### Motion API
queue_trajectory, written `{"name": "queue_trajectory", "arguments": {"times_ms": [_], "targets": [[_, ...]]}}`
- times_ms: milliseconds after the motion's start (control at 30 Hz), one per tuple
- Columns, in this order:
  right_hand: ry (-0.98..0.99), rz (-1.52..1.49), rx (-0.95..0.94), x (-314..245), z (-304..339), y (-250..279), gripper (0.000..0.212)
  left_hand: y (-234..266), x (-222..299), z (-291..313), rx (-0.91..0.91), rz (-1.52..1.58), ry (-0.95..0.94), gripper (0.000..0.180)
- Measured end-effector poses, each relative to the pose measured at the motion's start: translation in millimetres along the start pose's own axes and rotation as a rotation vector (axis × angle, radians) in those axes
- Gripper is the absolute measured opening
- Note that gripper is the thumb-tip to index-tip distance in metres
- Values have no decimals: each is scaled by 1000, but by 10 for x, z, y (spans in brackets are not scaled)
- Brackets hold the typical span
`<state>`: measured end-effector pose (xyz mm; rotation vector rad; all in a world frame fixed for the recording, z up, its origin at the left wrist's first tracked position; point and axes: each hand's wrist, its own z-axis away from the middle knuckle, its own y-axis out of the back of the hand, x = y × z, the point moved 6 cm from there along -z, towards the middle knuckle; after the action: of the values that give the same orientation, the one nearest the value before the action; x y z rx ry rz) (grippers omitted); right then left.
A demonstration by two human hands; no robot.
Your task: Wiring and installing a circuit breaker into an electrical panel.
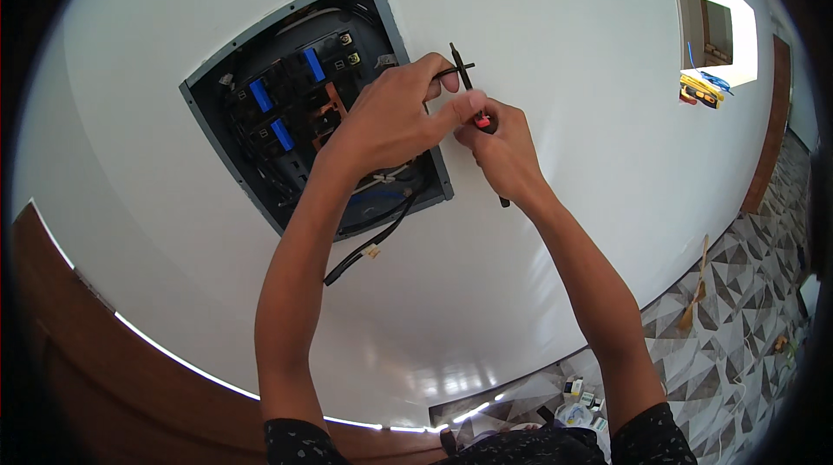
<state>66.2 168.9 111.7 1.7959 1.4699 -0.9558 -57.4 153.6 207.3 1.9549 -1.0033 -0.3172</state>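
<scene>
Curling fingers round black wire (pixel 445 74), the left hand (pixel 390 114) is seemingly steadying it across the right fist's (pixel 508 148) tool (pixel 465 77).

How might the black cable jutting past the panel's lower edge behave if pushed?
The black cable probably bends but keeps some shape, given its gentle curve. It likely swings rather than drops, since it runs back into the panel.

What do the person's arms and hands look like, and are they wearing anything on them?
The left hand and right hand have no gloves, and no watch or bracelet shows on either wrist. The forearms are bare too. Near the bottom are short black sleeves sprinkled with small, pale specks.
</scene>
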Motion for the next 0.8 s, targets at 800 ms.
{"name": "queue_trajectory", "arguments": {"times_ms": [800], "targets": [[-64, -441, 53, 181, 199, -252, 17, 9, -32, -87, 75, -234, -89, 49]]}}
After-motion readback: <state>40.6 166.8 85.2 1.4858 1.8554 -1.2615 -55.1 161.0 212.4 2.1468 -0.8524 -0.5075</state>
